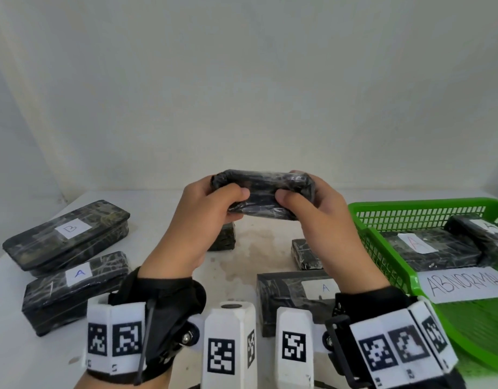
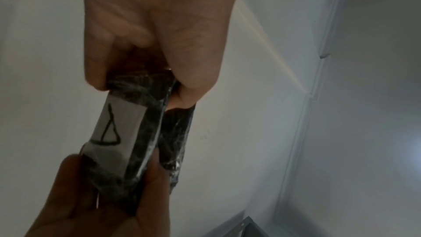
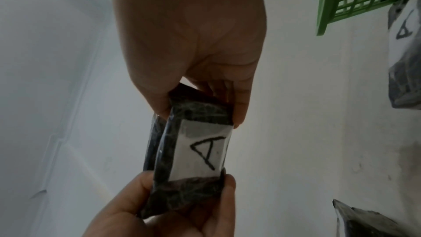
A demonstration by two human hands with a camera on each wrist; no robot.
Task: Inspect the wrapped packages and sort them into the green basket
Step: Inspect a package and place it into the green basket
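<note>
Held: small black film-wrapped package point(image 1: 266, 196) labelled A, raised between my left hand point(image 1: 203, 217) and right hand point(image 1: 318, 217), both gripping its ends | done: two in green plastic basket point(image 1: 382, 217) to my right | left: five on table point(image 1: 242, 265) below my hands

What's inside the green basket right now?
The green basket holds two black wrapped packages, one leaning on the other, each labelled A, plus a paper sign reading ABNORMAL. Anything beneath them is hidden.
</note>
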